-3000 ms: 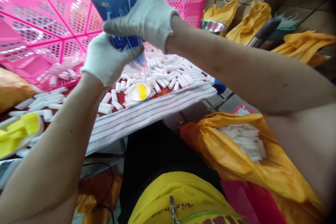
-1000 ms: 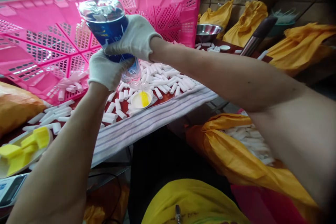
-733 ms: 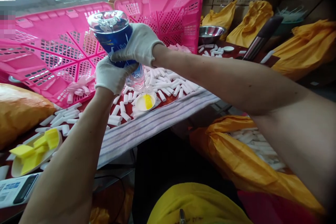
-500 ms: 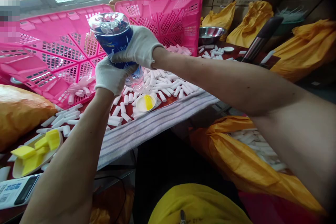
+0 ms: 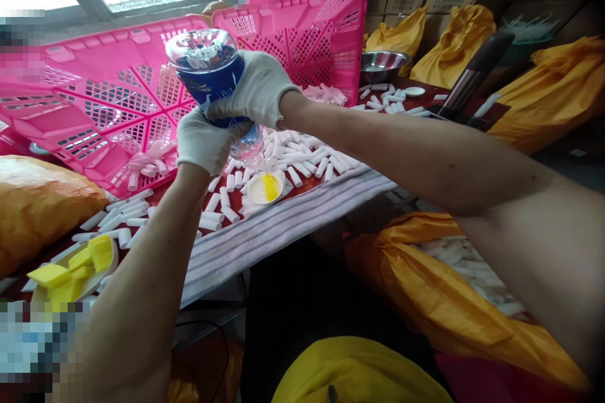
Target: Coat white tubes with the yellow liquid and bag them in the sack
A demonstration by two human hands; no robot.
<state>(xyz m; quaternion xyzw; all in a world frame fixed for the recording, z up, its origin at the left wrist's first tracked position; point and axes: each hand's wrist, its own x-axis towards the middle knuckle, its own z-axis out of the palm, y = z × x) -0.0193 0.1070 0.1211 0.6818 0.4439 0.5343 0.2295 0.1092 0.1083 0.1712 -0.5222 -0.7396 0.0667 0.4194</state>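
Both of my hands wear white gloves and grip one clear plastic bottle [image 5: 203, 79] with a blue label. It is tilted upside down, its base up and its neck pointing down. My right hand [image 5: 258, 89] wraps the labelled middle; my left hand [image 5: 210, 138] closes round it lower down. Below the neck sits a small white dish [image 5: 258, 192] with a yellow sponge piece [image 5: 270, 187] in it. A thin stream seems to fall from the neck toward the dish. Around the dish lie many short white rolls [image 5: 302, 157].
Pink crates [image 5: 155, 79] stand tilted behind the rolls. A striped towel [image 5: 283, 220] lines the table's front edge. At left are a tray of yellow sponges [image 5: 70, 267] and an orange sack [image 5: 42, 208]. A steel bowl [image 5: 384, 62] stands back right; an open sack [image 5: 425, 289] of rolls sits low right.
The view has shifted slightly, so everything sits a little lower and further right. Both hands still hold the inverted bottle over the dish, and a thin stream below its neck shows more clearly.
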